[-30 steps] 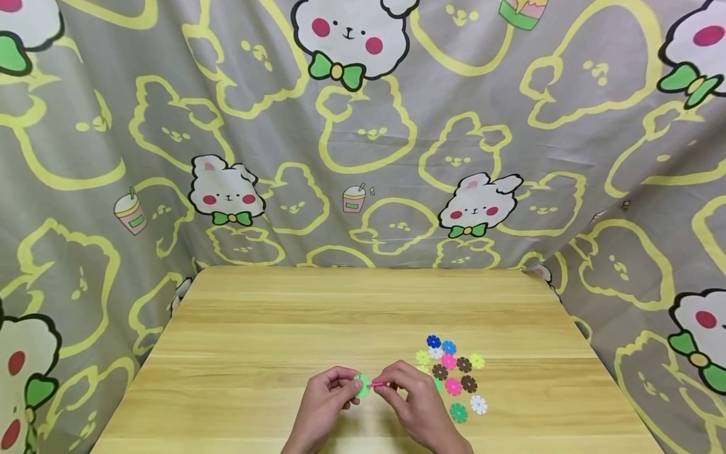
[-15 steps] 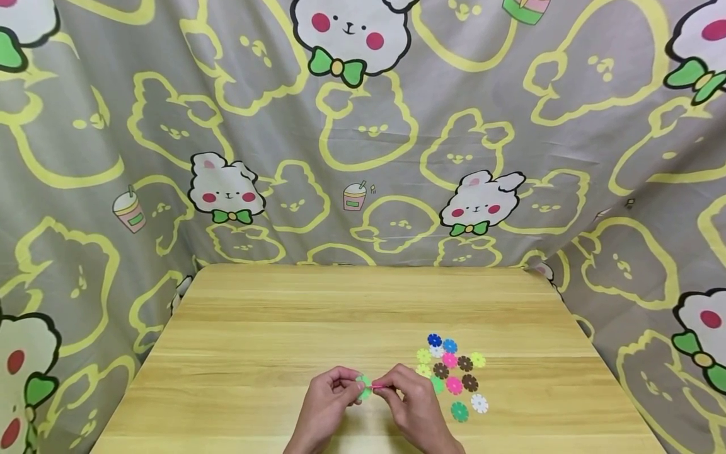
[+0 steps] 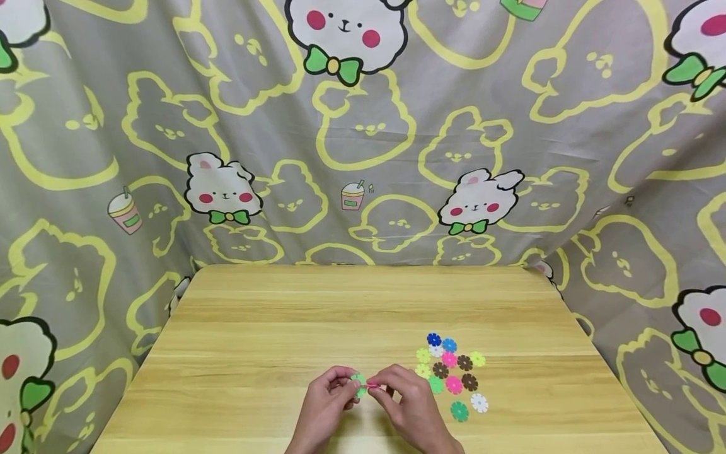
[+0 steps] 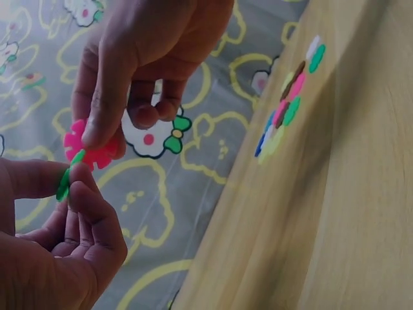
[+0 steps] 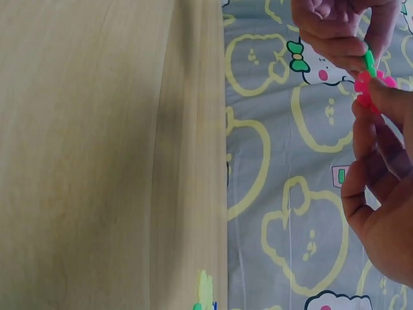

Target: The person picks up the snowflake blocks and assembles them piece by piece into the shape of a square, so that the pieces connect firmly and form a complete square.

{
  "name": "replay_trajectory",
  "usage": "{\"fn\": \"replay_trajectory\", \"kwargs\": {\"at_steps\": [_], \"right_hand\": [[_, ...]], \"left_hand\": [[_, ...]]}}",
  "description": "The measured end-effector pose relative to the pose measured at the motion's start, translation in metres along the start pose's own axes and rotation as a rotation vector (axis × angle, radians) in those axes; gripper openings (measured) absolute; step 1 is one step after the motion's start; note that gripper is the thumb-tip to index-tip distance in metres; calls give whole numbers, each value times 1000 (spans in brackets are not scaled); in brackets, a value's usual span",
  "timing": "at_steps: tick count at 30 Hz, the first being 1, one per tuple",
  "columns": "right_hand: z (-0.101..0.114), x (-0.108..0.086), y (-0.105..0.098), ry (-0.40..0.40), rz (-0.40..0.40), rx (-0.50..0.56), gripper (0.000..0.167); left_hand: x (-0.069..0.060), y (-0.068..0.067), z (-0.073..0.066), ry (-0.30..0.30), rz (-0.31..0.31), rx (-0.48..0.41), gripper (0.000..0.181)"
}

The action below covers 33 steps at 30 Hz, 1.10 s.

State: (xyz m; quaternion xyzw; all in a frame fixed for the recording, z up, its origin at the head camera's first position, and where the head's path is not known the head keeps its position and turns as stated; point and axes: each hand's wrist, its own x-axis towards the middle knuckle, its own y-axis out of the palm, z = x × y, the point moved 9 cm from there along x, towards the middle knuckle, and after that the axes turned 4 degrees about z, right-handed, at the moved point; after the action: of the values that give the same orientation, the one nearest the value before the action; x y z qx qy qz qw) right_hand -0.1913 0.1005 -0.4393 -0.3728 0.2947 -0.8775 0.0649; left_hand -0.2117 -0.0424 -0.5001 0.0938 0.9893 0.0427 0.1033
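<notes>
My left hand (image 3: pixel 329 400) pinches a light green notched plastic disc (image 4: pixel 63 187) between thumb and fingers. Facing it, my right hand (image 3: pixel 408 398) pinches a pink notched disc (image 4: pixel 100 156) by its edge. The two discs meet at their rims, set crosswise to each other, above the table's near part. How deep their notches interlock cannot be told. In the right wrist view the green disc (image 5: pixel 370 62) stands edge-on against the pink disc (image 5: pixel 362 90), whose lower part the right thumb and fingers cover.
Several loose notched discs lie right of my hands on the wooden table (image 3: pixel 255 353), among them a dark blue disc (image 3: pixel 433 340), a brown disc (image 3: pixel 469 382), a white disc (image 3: pixel 479 403) and a dark green disc (image 3: pixel 459 412). A patterned curtain (image 3: pixel 368 151) surrounds the table.
My right hand has shifted slightly left with the pink disc, uncovering more of a green disc in the pile. The left hand keeps its hold on the green disc, which has turned a little.
</notes>
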Motion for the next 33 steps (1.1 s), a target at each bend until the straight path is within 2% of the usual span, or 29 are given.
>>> {"fn": "replay_trajectory", "kwargs": {"at_steps": [5, 9, 15, 21, 26, 33], "right_hand": [[-9, -4, 0, 44, 65, 5, 29], [-28, -9, -8, 144, 96, -21, 29], [-56, -18, -26, 303, 83, -150, 24], [-71, -24, -37, 364, 78, -225, 24], [-88, -36, -42, 539, 188, -319, 19], [-116, -69, -54, 793, 364, -398, 20]], "left_hand": [[0, -10, 0, -1, -36, 8, 31], [1, -18, 1, -6, -62, 4, 33], [0, -28, 3, -9, -86, 2, 33], [0, -33, 4, -18, -95, -26, 35], [0, -35, 2, -14, -105, -31, 35], [-1, -37, 2, -22, -124, -33, 32]]}}
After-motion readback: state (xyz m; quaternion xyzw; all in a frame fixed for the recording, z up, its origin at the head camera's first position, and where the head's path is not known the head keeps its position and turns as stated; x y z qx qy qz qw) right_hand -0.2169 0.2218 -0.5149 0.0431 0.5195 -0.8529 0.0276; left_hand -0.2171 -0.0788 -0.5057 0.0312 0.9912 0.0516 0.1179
